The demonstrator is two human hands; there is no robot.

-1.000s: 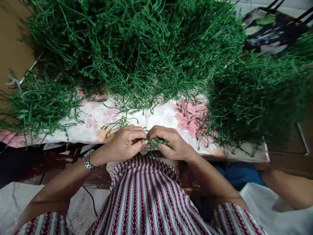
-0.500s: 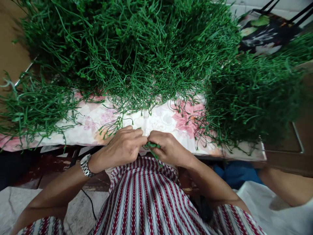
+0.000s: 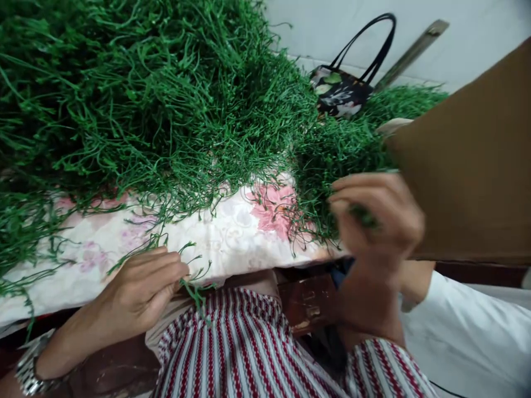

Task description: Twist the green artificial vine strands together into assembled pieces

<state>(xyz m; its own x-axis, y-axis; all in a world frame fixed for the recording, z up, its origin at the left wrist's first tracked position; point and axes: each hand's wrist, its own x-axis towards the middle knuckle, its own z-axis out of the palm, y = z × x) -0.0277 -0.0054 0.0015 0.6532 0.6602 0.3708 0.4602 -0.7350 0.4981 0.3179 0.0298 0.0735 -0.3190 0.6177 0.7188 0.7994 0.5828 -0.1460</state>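
My left hand (image 3: pixel 149 284) is closed round a small bunch of thin green stems (image 3: pixel 194 293), which look like plastic. Their forked tips stick out past both sides of the fist, over the table's front edge. Raised at the right, my right hand (image 3: pixel 379 213) is smeared by motion. Its fingers are curled, and some green shows inside them, apparently stems. It hovers in front of the right-hand heap of stems (image 3: pixel 319 177), hiding part of it. A far larger heap of the same stems (image 3: pixel 157 105) covers the back of the table.
A white flowered cloth (image 3: pixel 232 243) covers the table. Loose stems trail over it at left. A dark floral handbag (image 3: pixel 342 94) stands behind the heaps by the wall. A brown cardboard panel (image 3: pixel 468 166) rises at right. Another person's white sleeve (image 3: pixel 464 320) is close to my right arm.
My hands were together at the table edge. The right one has swung up and right to the smaller heap; the left stays low with its stems. The view has turned right.
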